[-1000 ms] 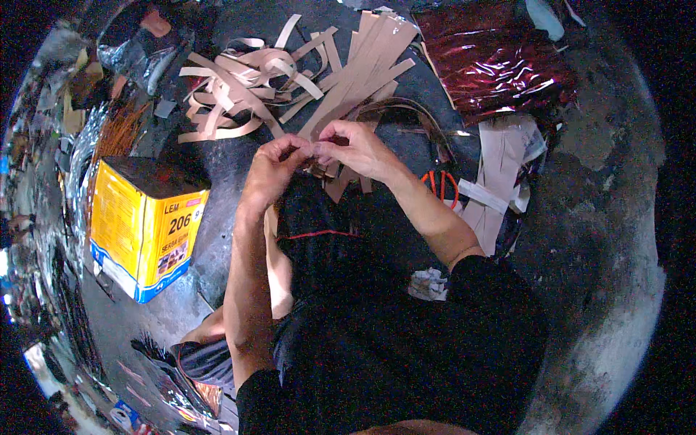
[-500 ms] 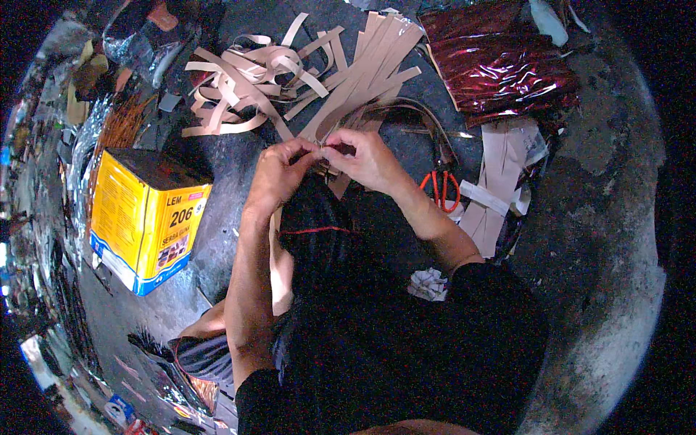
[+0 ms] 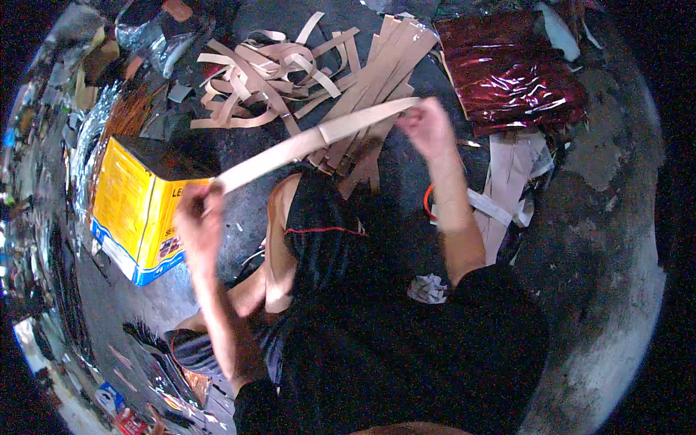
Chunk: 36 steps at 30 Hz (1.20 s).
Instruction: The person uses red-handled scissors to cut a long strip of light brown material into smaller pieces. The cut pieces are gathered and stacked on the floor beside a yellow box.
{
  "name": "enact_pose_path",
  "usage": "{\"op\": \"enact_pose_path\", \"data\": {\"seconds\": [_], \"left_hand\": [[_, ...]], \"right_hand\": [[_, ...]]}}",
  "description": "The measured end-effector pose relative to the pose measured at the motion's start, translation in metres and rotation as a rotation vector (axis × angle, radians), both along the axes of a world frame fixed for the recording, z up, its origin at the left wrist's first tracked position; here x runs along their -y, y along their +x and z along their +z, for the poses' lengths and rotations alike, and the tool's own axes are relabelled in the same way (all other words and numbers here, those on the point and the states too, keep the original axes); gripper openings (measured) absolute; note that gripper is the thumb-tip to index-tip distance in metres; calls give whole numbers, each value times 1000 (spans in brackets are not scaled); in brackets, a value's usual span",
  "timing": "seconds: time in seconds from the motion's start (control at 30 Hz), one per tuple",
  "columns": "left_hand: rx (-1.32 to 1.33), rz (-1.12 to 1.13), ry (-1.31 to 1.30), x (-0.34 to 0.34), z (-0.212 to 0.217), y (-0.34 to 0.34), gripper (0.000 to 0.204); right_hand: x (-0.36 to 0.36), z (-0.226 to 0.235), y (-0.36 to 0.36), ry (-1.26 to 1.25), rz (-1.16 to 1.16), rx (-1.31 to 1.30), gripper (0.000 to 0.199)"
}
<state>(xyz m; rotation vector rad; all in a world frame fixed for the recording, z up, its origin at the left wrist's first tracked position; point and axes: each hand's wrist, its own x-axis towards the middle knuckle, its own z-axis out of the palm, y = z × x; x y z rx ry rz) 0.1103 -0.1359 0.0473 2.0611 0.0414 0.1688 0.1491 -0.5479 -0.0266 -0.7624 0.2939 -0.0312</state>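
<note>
A long tan strip, which looks like leather or similar sheet, is stretched between my two hands with a visible joint or overlap near its middle. My left hand is closed on its near left end, in front of the yellow tin. On the far right end my right hand is closed too; motion blurs both hands somewhat. Beneath the strip lies a bundle of flat tan strips. Left of that bundle is a tangled heap of curled strips.
A yellow and blue tin stands at the left. At the far right lies a dark red plastic-wrapped package. Scissors' orange handle shows behind my right forearm, near pale strips. Crumpled white paper is beside my torso.
My hands were together over the bundle, pinching at something small. Now they are wide apart, left hand toward the tin and right hand outward, with the strip drawn between them.
</note>
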Motion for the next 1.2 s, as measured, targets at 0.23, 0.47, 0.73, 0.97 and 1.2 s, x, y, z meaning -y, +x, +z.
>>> {"op": "enact_pose_path", "data": {"seconds": [0.23,0.47,0.73,0.97,1.2], "left_hand": [[-222,521,822,-224,6,-108,25],[82,811,914,-274,36,-93,35],[63,194,50,-98,130,10,35],[549,-281,464,0,175,166,22],[334,-306,104,-39,50,197,25]], "right_hand": [[206,-71,0,71,-335,186,11],[164,-22,83,112,-899,-71,13],[40,81,141,-778,76,221,37],[-63,197,188,-491,94,698,17],[-80,86,174,-1370,-110,593,25]]}}
